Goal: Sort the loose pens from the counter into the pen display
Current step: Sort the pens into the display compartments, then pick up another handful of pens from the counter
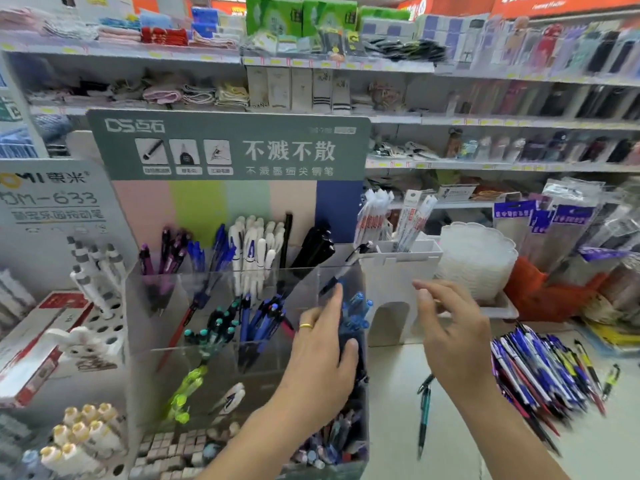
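your left hand (320, 355) is at the right-hand column of the pen display (242, 341), fingers and thumb curled round a dark blue pen (349, 327) that stands in the middle-tier compartment among other blue pens; there is a gold ring (305, 326) on one finger. your right hand (450, 334) hovers just to its three o'clock, in front of a white arched holder (398, 292), fingers loosely bent and nothing visibly in them.

as for progress, you look somewhere in the middle. the display's compartments already hold sorted groups: purple and blue pens and white ones on the top tier, teal-capped and blue ones below, neon green lower still. but a big heap of loose pens (540, 372) lies on the counter (391, 410) at your four o'clock, mostly blue and white barrels with some red and black. a single teal pen (424, 414) lies apart, between the display and the heap, and a yellow-green pen (610, 381) lies beyond the heap's far side. most of the sorting seems to be left.

the display's grey-green header (228, 147) at twelve o'clock reads "ds" with chinese characters, and in large type "不溅不散"; the smaller line beneath is too blurred to trust. the grey stand (52, 202) at ten o'clock shows "dm-633" and what looks like "omi". shelf price tags behind are unreadable.
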